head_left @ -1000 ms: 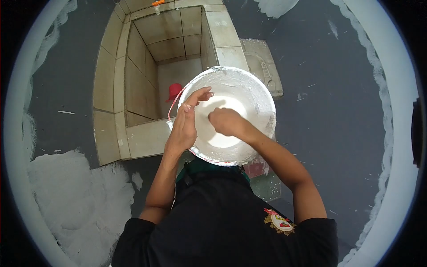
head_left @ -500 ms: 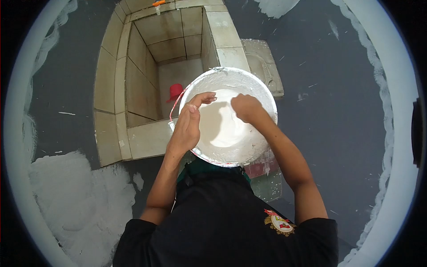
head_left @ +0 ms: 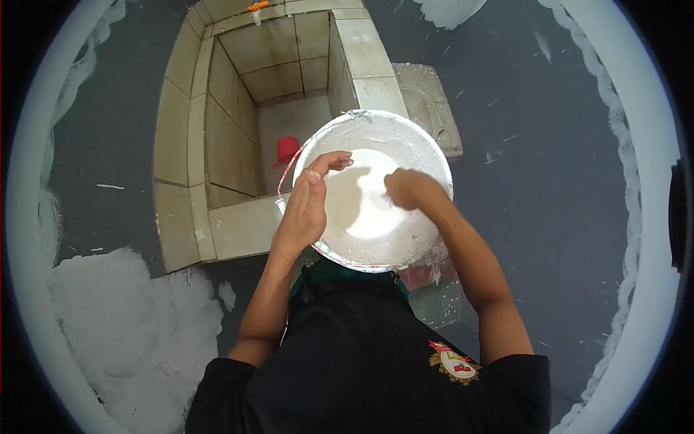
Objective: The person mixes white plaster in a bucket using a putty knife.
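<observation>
A round white bucket coated with dried smears stands in front of my body, with smooth white paint inside. My left hand is at the bucket's left side, its curved fingers and raised thumb reaching inward over the rim. Those fingers hold nothing and cast a shadow on the paint. Above the paint, on the right, my right hand is closed in a fist. What it grips is hidden beneath the fingers, and I cannot tell its kind. A red-and-white handle hangs at the bucket's left.
Behind the bucket is a tiled basin holding a red dipper, with an orange-handled tap at its far edge. A squat toilet lies to the right. Grey walls surround me, with a white painted patch at lower left.
My right hand has shifted slightly right and down over the paint, still closed. My left hand keeps its place at the bucket's left side.
</observation>
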A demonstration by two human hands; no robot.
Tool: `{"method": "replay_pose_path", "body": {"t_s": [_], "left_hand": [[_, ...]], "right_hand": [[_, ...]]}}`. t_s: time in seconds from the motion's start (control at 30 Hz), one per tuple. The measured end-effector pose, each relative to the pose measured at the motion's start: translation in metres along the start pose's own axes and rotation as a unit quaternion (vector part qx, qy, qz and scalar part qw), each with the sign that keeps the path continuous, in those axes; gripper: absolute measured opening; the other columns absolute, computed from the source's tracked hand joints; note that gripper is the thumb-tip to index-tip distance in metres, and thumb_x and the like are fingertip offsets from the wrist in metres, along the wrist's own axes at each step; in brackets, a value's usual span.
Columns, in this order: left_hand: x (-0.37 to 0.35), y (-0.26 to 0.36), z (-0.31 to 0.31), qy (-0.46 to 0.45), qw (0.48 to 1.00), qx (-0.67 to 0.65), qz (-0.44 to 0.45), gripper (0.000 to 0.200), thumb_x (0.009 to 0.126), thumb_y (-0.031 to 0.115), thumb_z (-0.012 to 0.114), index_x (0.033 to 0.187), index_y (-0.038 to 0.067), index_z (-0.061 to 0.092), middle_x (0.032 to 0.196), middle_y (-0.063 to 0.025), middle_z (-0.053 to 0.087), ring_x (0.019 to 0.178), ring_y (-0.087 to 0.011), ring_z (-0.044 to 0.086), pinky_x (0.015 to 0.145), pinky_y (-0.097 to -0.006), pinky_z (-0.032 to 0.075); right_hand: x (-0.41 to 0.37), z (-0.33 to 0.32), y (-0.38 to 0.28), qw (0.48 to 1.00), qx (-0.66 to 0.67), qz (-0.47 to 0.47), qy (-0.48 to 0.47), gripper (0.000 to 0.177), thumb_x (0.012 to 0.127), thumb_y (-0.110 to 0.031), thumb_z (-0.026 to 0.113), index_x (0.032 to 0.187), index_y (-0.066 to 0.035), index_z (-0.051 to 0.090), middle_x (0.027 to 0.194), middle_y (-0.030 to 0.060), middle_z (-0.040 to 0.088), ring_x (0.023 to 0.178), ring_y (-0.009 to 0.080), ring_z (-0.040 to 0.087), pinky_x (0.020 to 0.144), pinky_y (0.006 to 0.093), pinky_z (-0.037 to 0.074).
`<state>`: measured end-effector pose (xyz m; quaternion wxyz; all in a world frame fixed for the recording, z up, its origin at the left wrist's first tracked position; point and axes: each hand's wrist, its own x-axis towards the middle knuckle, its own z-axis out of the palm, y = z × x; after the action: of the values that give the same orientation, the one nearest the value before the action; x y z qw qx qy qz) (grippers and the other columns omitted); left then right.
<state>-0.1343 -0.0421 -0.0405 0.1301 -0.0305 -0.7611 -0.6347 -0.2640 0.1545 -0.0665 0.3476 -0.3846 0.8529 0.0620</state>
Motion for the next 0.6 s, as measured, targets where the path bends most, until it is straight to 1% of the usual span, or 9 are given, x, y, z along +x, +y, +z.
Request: {"method": "replay_pose_path", "body": {"t_s": [0.03,0.13,0.17,0.2,0.27,0.33,0.37,0.5,0.6], "left_hand": [[0.000,0.000,0.000,0.000,1.000,0.005,-0.001,0.079,0.105,0.055,0.009,0.126,-0.006,0.055,0.115,-0.0229,0.063,0.113,-0.0323,0.057,0.105,-0.0401,0.037],[-0.001,0.000,0.000,0.000,1.000,0.012,-0.002,0.079,0.105,0.055,0.009,0.126,-0.006,0.055,0.115,-0.0228,0.063,0.113,-0.0321,0.057,0.105,-0.0401,0.037],[-0.001,-0.001,0.001,0.001,1.000,0.011,-0.004,0.079,0.105,0.055,0.009,0.126,-0.006,0.055,0.115,-0.0228,0.063,0.113,-0.0321,0.057,0.105,-0.0401,0.038],[0.000,-0.001,0.002,0.002,1.000,0.010,-0.006,0.079,0.105,0.055,0.009,0.126,-0.006,0.055,0.115,-0.0228,0.063,0.113,-0.0321,0.057,0.105,-0.0401,0.038],[0.001,0.002,0.002,0.003,1.000,0.005,-0.003,0.078,0.105,0.054,0.010,0.126,-0.006,0.055,0.115,-0.0228,0.063,0.113,-0.0323,0.057,0.105,-0.0402,0.038],[0.001,0.004,0.003,0.004,1.000,-0.001,-0.001,0.078,0.105,0.054,0.010,0.126,-0.006,0.055,0.115,-0.0230,0.063,0.113,-0.0325,0.058,0.104,-0.0403,0.038],[0.002,0.004,0.003,0.005,1.000,-0.004,-0.001,0.078,0.105,0.054,0.011,0.126,-0.007,0.055,0.115,-0.0231,0.063,0.113,-0.0326,0.058,0.104,-0.0404,0.039],[0.002,0.002,0.002,0.005,1.000,0.002,0.001,0.079,0.105,0.055,0.011,0.126,-0.007,0.055,0.115,-0.0234,0.063,0.113,-0.0330,0.058,0.104,-0.0405,0.039],[0.002,0.006,0.002,0.005,1.000,0.000,-0.007,0.079,0.105,0.055,0.011,0.126,-0.007,0.055,0.115,-0.0235,0.063,0.113,-0.0324,0.058,0.104,-0.0405,0.039]], "right_hand": [[0.003,-0.002,0.006,0.999,-0.028,0.017,0.040,0.020,0.088,-0.012,0.059,0.098,0.003,0.069,0.103,0.0286,0.068,0.092,0.0426,0.068,0.082,0.0470,0.055],[0.017,-0.008,0.005,0.991,0.007,0.011,0.130,0.018,0.086,-0.008,0.057,0.096,0.002,0.068,0.101,0.0291,0.067,0.092,0.0428,0.068,0.082,0.0474,0.055],[0.030,0.004,0.005,0.985,0.017,-0.029,0.167,0.017,0.085,-0.005,0.056,0.094,0.003,0.067,0.099,0.0287,0.067,0.091,0.0422,0.068,0.081,0.0478,0.054],[0.036,0.012,0.000,0.985,0.026,-0.051,0.165,0.017,0.084,-0.005,0.057,0.094,0.002,0.067,0.099,0.0267,0.067,0.093,0.0410,0.068,0.082,0.0472,0.055],[0.036,0.027,-0.015,0.982,0.044,-0.094,0.158,0.017,0.083,-0.006,0.059,0.096,0.000,0.067,0.097,0.0228,0.069,0.097,0.0386,0.068,0.083,0.0460,0.055],[0.018,0.027,-0.039,0.989,0.026,-0.076,0.123,0.016,0.083,-0.006,0.056,0.092,0.003,0.067,0.097,0.0233,0.069,0.094,0.0387,0.069,0.081,0.0453,0.056],[0.015,0.031,-0.043,0.987,0.039,-0.092,0.125,0.017,0.084,-0.005,0.057,0.093,0.004,0.068,0.097,0.0241,0.069,0.089,0.0390,0.070,0.078,0.0449,0.056],[0.004,0.018,-0.048,0.988,0.030,-0.143,-0.043,0.026,0.092,-0.014,0.055,0.093,0.008,0.068,0.091,0.0299,0.068,0.090,0.0431,0.068,0.079,0.0478,0.054],[-0.006,0.019,-0.039,0.987,0.028,-0.149,-0.047,0.027,0.091,-0.015,0.056,0.093,0.009,0.068,0.092,0.0296,0.069,0.089,0.0434,0.069,0.079,0.0485,0.054]]}}
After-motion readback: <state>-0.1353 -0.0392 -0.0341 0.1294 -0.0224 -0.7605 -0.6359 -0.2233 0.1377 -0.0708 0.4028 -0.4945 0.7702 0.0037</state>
